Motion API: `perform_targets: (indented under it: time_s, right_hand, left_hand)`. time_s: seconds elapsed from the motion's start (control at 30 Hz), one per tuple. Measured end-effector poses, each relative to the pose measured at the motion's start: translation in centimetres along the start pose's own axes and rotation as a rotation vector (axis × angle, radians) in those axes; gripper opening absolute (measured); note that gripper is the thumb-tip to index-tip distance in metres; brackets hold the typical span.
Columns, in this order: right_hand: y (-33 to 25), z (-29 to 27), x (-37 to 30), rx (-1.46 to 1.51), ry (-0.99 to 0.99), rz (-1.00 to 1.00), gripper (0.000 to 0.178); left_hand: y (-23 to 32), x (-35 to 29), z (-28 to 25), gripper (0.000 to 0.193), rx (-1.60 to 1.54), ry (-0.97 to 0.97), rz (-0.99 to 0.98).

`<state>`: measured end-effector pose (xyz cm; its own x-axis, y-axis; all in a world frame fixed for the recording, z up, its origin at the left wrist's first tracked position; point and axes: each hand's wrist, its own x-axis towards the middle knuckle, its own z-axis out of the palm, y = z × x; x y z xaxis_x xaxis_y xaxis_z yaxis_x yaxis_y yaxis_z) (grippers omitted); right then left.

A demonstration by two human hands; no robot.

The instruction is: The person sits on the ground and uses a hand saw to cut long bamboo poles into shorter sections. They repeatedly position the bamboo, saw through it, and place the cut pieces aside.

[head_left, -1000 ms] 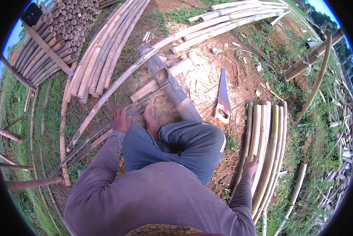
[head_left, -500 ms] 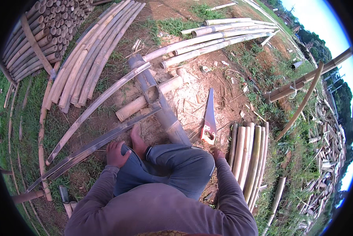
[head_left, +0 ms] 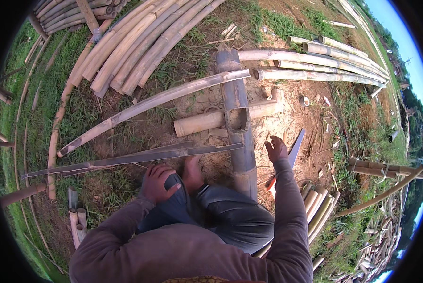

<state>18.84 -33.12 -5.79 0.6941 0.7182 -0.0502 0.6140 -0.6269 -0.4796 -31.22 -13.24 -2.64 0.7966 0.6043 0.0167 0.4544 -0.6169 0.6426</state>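
My left hand (head_left: 158, 183) lies on my bent left knee, fingers stretched out and holding nothing. My right hand (head_left: 277, 149) is out in front, just right of a thick dark bamboo pole (head_left: 244, 165); its fingers look apart, with nothing visible in them. That pole has a notch cut in its top and rests across a pale bamboo log (head_left: 197, 124). A handsaw (head_left: 296, 145) lies on the ground beyond my right forearm, which hides much of its red handle. A pale split bamboo length (head_left: 150, 102) and a dark split strip (head_left: 169, 153) have their far ends against the thick pole.
Long bamboo poles (head_left: 140, 42) lie at the upper left, and more poles (head_left: 320, 70) at the upper right. Short bamboo pieces (head_left: 320, 203) sit by my right elbow. A tied bamboo rail (head_left: 381, 169) stands at the right. Sawdust (head_left: 279, 125) covers the ground ahead.
My right hand has moved from beside my right knee forward to near the notched pole, and my forearm now covers part of the saw. The view has turned; my left hand stays on the knee.
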Motion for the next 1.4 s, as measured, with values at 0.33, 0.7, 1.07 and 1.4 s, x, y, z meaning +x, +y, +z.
perform_targets:
  time_s: [0.33,0.7,1.07,1.4]
  right_hand:
    - [-10.7,2.3,25.2,-0.625,0.056,-0.234,0.060]
    - [-9.6,7.7,37.8,-0.822,0.040,-0.475,0.049]
    - [-9.9,8.2,36.8,-0.769,0.063,-0.430,0.041]
    - [-13.3,7.1,37.3,-0.832,-0.028,-0.444,0.027]
  left_hand:
    - [-17.1,-4.5,6.1,0.025,0.036,0.217,-0.428]
    - [-17.7,-5.0,7.2,0.051,0.371,0.290,-0.333]
    - [-19.5,-4.9,8.0,0.061,0.407,0.358,-0.249]
    - [-19.8,-7.7,9.5,0.061,0.416,0.329,-0.347]
